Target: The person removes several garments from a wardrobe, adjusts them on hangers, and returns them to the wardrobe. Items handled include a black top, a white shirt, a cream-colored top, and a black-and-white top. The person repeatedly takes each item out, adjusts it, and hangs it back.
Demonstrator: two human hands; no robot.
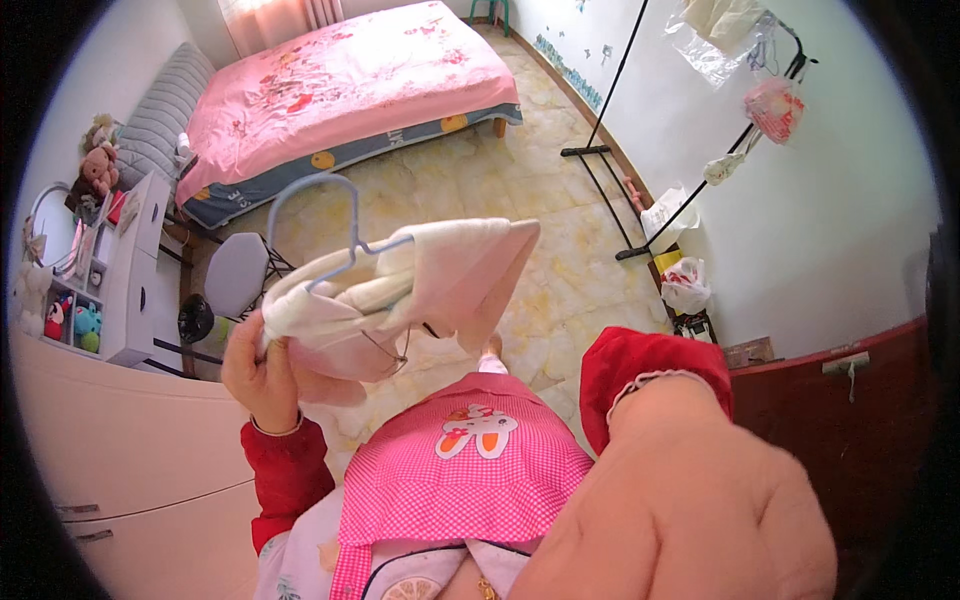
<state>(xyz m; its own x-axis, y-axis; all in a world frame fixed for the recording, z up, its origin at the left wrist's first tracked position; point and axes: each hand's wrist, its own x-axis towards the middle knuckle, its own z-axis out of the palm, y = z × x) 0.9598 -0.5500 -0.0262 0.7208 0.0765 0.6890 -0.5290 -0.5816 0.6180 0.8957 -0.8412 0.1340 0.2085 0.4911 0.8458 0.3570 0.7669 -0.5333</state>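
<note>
In my left hand (pixel 262 375) is the shoulder of a cream garment (pixel 465 262), pinched between thumb and fingers. The garment drapes over a blue clothes hanger (pixel 352 202), whose hook points up and away from me. A thin drawstring (pixel 394 360) dangles from the cloth. My right hand (pixel 697 495) is raised very close to the camera, with its back towards me. Its fingertips are hidden, so I cannot tell whether it holds anything. Below both hands is the pink checked apron (pixel 465 487) I wear, with a rabbit patch (pixel 478 433).
Ahead stands a bed (pixel 360 82) with a pink cover. At left are a white dressing table (pixel 139 277), a grey-topped stool (pixel 236 274) and a pale cabinet (pixel 142 427). A black clothes rack (pixel 686 206) stands along the right wall, near a dark red door (pixel 832 442).
</note>
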